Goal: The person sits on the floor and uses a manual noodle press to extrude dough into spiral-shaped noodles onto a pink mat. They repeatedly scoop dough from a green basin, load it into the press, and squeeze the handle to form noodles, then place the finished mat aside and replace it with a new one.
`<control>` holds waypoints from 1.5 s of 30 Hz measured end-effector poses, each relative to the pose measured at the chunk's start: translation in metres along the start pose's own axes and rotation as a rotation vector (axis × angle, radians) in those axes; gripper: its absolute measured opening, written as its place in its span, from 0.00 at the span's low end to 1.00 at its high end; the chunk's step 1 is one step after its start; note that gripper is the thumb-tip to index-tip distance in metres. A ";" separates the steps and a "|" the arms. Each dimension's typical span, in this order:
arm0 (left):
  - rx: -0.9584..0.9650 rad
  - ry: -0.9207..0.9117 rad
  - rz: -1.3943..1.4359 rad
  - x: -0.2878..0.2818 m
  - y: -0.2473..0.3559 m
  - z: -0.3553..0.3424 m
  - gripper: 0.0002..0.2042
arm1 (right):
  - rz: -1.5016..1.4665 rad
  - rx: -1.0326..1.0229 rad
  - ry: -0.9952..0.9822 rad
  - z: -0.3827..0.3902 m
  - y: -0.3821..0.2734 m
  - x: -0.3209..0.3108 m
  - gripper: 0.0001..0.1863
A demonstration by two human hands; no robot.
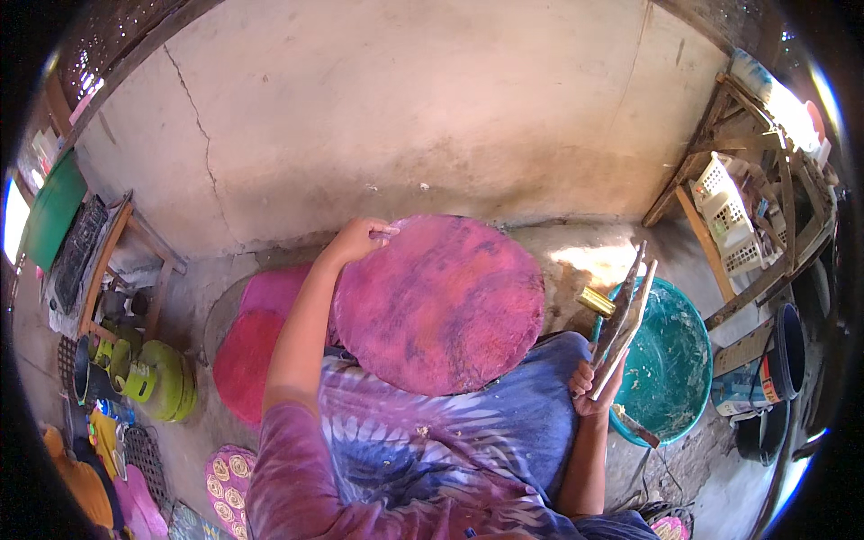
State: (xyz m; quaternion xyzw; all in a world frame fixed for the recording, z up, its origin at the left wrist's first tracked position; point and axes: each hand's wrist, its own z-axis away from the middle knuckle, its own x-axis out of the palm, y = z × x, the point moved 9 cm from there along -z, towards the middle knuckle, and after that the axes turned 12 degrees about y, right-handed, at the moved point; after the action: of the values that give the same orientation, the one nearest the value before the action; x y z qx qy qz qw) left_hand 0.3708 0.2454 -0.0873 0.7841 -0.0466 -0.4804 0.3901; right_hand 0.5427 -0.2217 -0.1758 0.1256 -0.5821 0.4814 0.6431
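Observation:
A large round pink board (pixel 441 301), mottled with dark smears, stands tilted over my lap. My left hand (pixel 367 239) has its fingers closed at the board's upper left rim. To the right, my right hand (pixel 598 387) is wrapped round two long sticks, one dark brown (pixel 619 306) and one pale (pixel 633 319), both pointing up and away. They pass over the left side of a teal basin (pixel 697 378) with pale residue on its inside. A flat, dark-bladed tool (pixel 635 427) rests across the basin's near rim, just below my right hand.
A gold-coloured can (pixel 596 301) is beside the basin. Red (pixel 247 360) and pink round pieces lie left of my arm. Further left are a green gas cylinder (pixel 164 382) and a wooden table (pixel 112 261). At right stand a wooden rack (pixel 711 234) with white baskets and a dark bucket (pixel 788 351).

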 end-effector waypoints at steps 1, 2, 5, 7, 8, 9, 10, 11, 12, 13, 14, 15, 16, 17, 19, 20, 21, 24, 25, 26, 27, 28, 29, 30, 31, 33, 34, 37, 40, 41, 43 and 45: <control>-0.023 -0.010 0.012 0.002 -0.004 -0.001 0.17 | 0.024 -0.008 -0.003 -0.001 0.000 -0.002 0.41; -0.034 -0.008 0.031 0.004 -0.004 -0.003 0.17 | 0.029 -0.009 -0.007 -0.002 0.000 -0.003 0.41; 0.141 0.026 -0.187 0.003 0.014 -0.002 0.17 | 0.054 -0.018 0.015 -0.002 0.000 -0.006 0.40; 0.185 0.206 -0.211 -0.017 0.035 0.002 0.20 | 0.094 -0.031 0.049 0.001 -0.001 -0.004 0.40; 0.143 0.246 -0.251 -0.023 0.044 0.003 0.21 | 0.121 -0.044 0.066 0.004 -0.002 -0.001 0.41; 0.150 0.291 -0.095 -0.032 0.062 0.007 0.24 | 0.138 -0.042 0.083 0.007 -0.001 0.004 0.41; 0.095 0.293 0.037 -0.041 0.076 0.011 0.26 | 0.255 -0.068 0.050 0.013 -0.001 0.015 0.41; 0.040 0.297 0.167 -0.048 0.093 0.015 0.29 | 0.361 -0.077 0.014 0.019 0.002 0.027 0.42; 0.072 0.294 0.356 -0.050 0.122 0.021 0.32 | 0.436 -0.092 -0.075 0.028 0.005 0.045 0.42; 0.091 0.287 0.542 -0.051 0.151 0.028 0.35 | 0.498 -0.022 -0.055 0.034 0.013 0.055 0.43; 0.112 0.246 0.732 -0.048 0.180 0.037 0.36 | 0.627 0.010 -0.054 0.038 0.022 0.066 0.43; 0.111 0.205 0.916 -0.046 0.205 0.045 0.38 | 0.734 0.037 -0.125 0.044 0.033 0.085 0.43; 0.094 0.186 1.075 -0.045 0.225 0.054 0.36 | 0.804 0.154 -0.174 0.050 0.047 0.101 0.43; 0.061 0.167 1.233 -0.043 0.240 0.061 0.35 | 0.938 0.187 -0.230 0.053 0.057 0.119 0.42; 0.016 0.089 1.545 -0.053 0.252 0.070 0.32 | 1.089 0.317 -0.409 0.059 0.076 0.161 0.39; 0.002 0.028 1.698 -0.062 0.251 0.069 0.31 | 1.118 0.374 -0.431 0.059 0.080 0.179 0.38; -0.055 -0.006 1.835 -0.068 0.242 0.068 0.31 | 1.156 0.432 -0.452 0.059 0.084 0.196 0.36; -0.152 0.292 1.922 -0.087 0.179 0.065 0.25 | 1.523 0.430 -0.290 0.032 0.087 0.225 0.37; -0.119 0.329 1.982 -0.090 0.159 0.066 0.24 | 1.668 0.406 -0.292 0.024 0.092 0.232 0.37; -0.198 0.443 1.993 -0.085 0.130 0.071 0.24 | 1.720 0.396 -0.285 0.017 0.102 0.236 0.39; -0.223 0.519 2.013 -0.080 0.106 0.075 0.23 | 1.767 0.381 -0.293 0.010 0.116 0.240 0.40; -0.236 0.593 2.043 -0.075 0.085 0.078 0.23 | 1.811 0.371 -0.300 0.003 0.126 0.242 0.41; -0.236 0.601 2.087 -0.066 0.069 0.082 0.23 | 1.882 0.325 -0.329 -0.002 0.130 0.244 0.41; -0.244 0.612 2.141 -0.055 0.054 0.089 0.22 | 1.948 0.286 -0.358 -0.008 0.134 0.246 0.40; -0.331 0.663 2.198 -0.046 0.038 0.093 0.22 | 1.980 0.184 -0.437 -0.011 0.142 0.252 0.41; -0.225 0.639 2.222 -0.053 0.029 0.095 0.22 | 2.043 -0.042 -0.581 -0.013 0.156 0.267 0.42; -0.197 0.661 2.205 -0.063 0.025 0.097 0.22 | 2.152 -0.001 -0.552 -0.019 0.156 0.267 0.41; -0.210 0.704 2.138 -0.084 0.031 0.105 0.19 | 2.202 0.168 -0.439 -0.013 0.153 0.258 0.41; -0.257 0.708 2.157 -0.078 0.045 0.112 0.18 | 2.220 -0.100 -0.523 -0.004 0.145 0.274 0.42; -0.228 0.679 2.193 -0.073 0.052 0.111 0.18 | 2.307 -0.160 -0.493 -0.006 0.138 0.276 0.42; -0.241 0.696 2.210 -0.070 0.053 0.107 0.19 | 2.243 0.013 -0.483 -0.005 0.131 0.277 0.42; -0.228 0.672 2.242 -0.076 0.054 0.097 0.21 | 2.244 0.029 -0.471 -0.002 0.133 0.278 0.41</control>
State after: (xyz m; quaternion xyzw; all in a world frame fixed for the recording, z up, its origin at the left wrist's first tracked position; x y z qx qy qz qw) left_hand 0.2697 0.1872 -0.0199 0.3525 -0.5622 0.3612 0.6552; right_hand 0.4031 -0.0217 0.0121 -0.3700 -0.4665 0.7549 -0.2748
